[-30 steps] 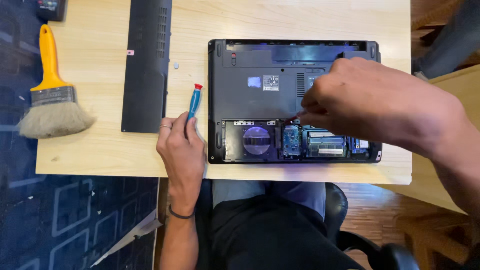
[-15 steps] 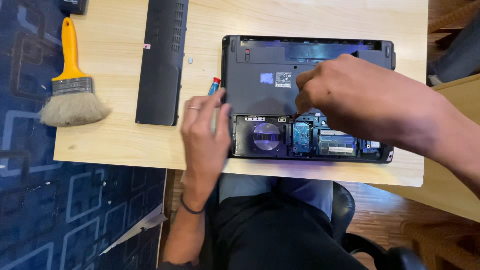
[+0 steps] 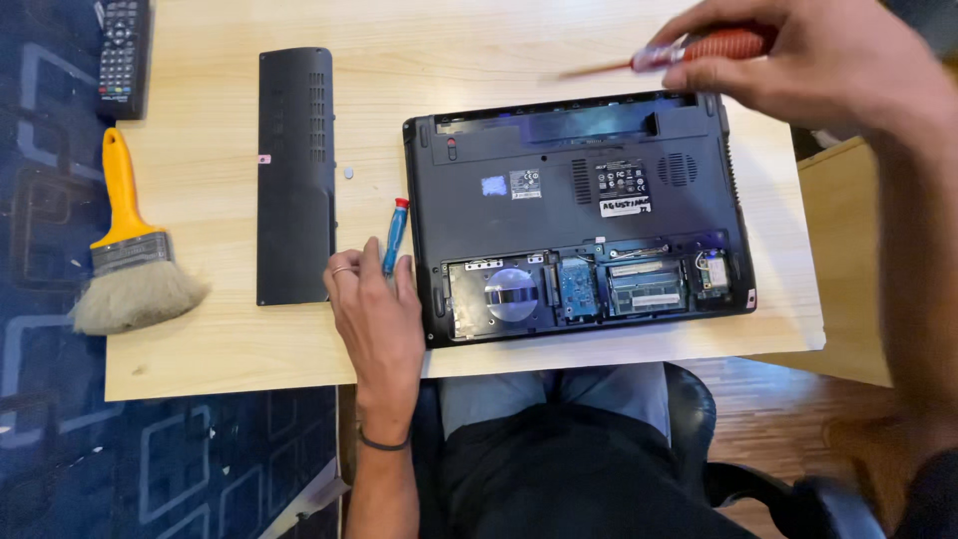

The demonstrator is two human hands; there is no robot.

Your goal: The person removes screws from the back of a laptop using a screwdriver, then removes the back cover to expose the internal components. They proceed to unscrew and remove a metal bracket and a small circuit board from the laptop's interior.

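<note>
A black laptop [image 3: 579,210] lies upside down on the wooden table [image 3: 230,339], its lower bay uncovered so the round drive and circuit boards show. My right hand [image 3: 798,55] is raised over the laptop's far right corner, gripping a red-handled screwdriver [image 3: 699,48] whose shaft points left. My left hand [image 3: 374,314] rests on the table by the laptop's near left corner, fingers beside a small blue screwdriver with a red cap [image 3: 393,238]; a ring is on one finger.
A long black cover panel [image 3: 295,175] lies left of the laptop. A brush with an orange handle [image 3: 128,250] sits at the table's left edge, a remote control [image 3: 122,45] at the top left. A tiny pale disc [image 3: 348,172] lies near the panel.
My right hand has lifted off the laptop's inner bay and moved up and right, with the red-handled screwdriver now in view. My left hand stays by the blue screwdriver.
</note>
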